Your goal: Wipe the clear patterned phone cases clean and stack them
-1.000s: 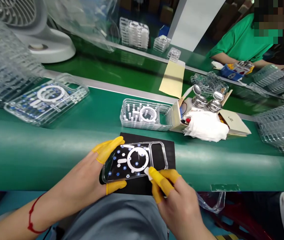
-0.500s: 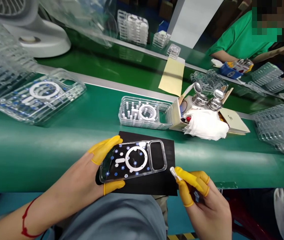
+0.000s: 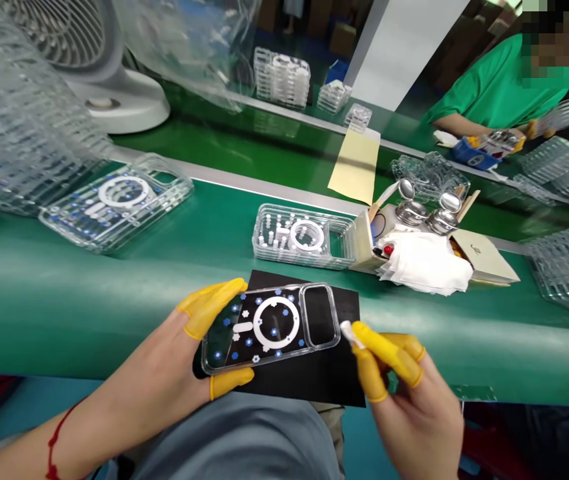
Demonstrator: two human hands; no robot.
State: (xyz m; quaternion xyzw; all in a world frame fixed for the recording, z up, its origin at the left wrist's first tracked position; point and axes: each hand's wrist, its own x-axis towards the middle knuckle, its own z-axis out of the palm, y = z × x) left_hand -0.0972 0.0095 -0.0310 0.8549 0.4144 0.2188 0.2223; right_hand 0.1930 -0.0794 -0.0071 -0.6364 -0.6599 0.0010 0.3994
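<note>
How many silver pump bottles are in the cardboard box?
2, side by side in the cardboard box: the left pump bottle, the right pump bottle, behind white wipes that may hide more.

No text is legible, and the cardboard flap's mark (image 3: 475, 248) is too small.

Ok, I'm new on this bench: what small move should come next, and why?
Probably touch the white wipe in the right hand to the clear phone case: the left hand holds the case over the black mat, and the wipe sits just off its edge.
</note>
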